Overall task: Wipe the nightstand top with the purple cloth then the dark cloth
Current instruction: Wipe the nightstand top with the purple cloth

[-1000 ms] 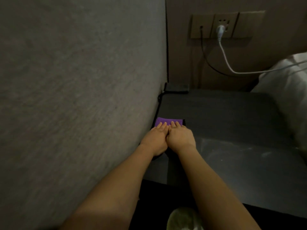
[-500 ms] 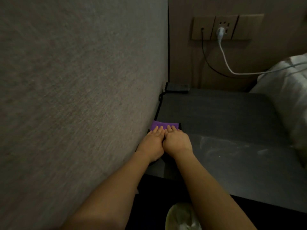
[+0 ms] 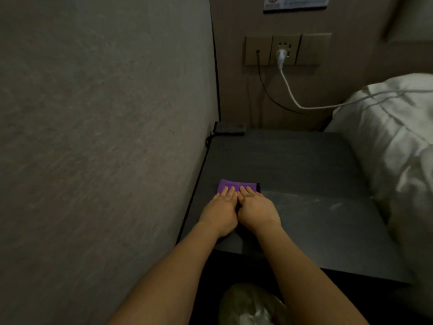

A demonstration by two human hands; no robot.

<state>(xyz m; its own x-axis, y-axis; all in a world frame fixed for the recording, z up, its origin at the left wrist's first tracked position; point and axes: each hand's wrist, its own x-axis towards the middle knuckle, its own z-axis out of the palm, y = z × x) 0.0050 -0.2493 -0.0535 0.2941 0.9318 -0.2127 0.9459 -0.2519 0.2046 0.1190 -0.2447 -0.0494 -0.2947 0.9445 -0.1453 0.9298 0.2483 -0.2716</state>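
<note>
The purple cloth (image 3: 230, 185) lies flat on the dark nightstand top (image 3: 293, 165), near its left edge by the wall. A thin dark strip (image 3: 258, 187) shows along the cloth's right side; whether it is the dark cloth I cannot tell. My left hand (image 3: 221, 212) and my right hand (image 3: 257, 211) rest side by side on the near part of the purple cloth, palms down, fingers together, pressing it onto the surface. They hide most of the cloth. A dusty, paler patch (image 3: 316, 207) covers the top to the right of my hands.
A grey wall (image 3: 105, 137) runs close on the left. White bedding (image 3: 393, 141) bulges over the nightstand's right side. A small black device (image 3: 229, 128) sits in the back left corner. Cables hang from the wall sockets (image 3: 287, 49). A bag-lined bin (image 3: 253, 306) stands below.
Both hands have drawn the purple cloth a little toward me along the left edge. The view has tilted up, showing more of the wall above the sockets.
</note>
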